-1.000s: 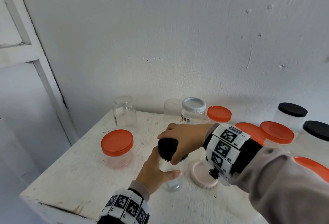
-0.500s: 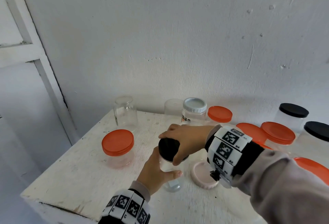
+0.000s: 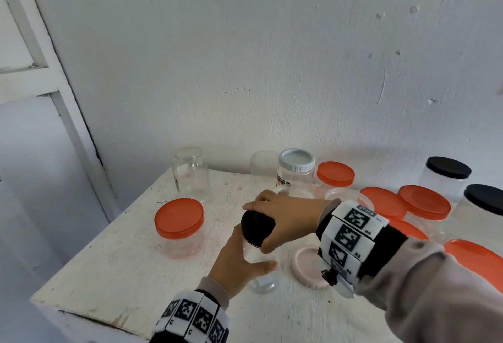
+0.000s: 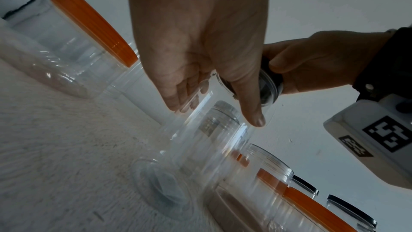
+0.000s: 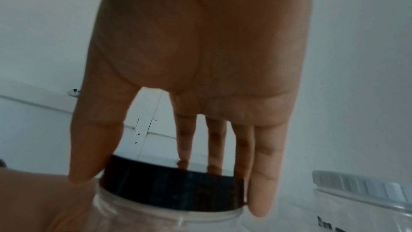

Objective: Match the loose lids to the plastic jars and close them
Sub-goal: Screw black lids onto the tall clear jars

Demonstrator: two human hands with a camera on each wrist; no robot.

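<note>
A small clear plastic jar (image 3: 260, 259) stands on the white table (image 3: 130, 255) near its front edge. A black lid (image 3: 255, 229) sits on the jar's mouth. My right hand (image 3: 284, 220) comes from the right and grips the lid from above, thumb on the near rim and fingers on the far rim. My left hand (image 3: 234, 261) holds the jar's body, thumb across its front. In the right wrist view my fingers (image 5: 260, 174) clasp the black lid (image 5: 174, 188) on the jar (image 5: 156, 218). The left wrist view shows my left hand (image 4: 196, 63) around the jar (image 4: 200, 140).
An orange-lidded jar (image 3: 179, 222) stands left of my hands. A pale pink lid (image 3: 306, 269) lies upside down just right of the jar. An open jar (image 3: 190, 173) and a white-lidded jar (image 3: 296, 168) stand by the wall. Orange lids (image 3: 424, 202) and black-lidded jars (image 3: 447, 176) crowd the right.
</note>
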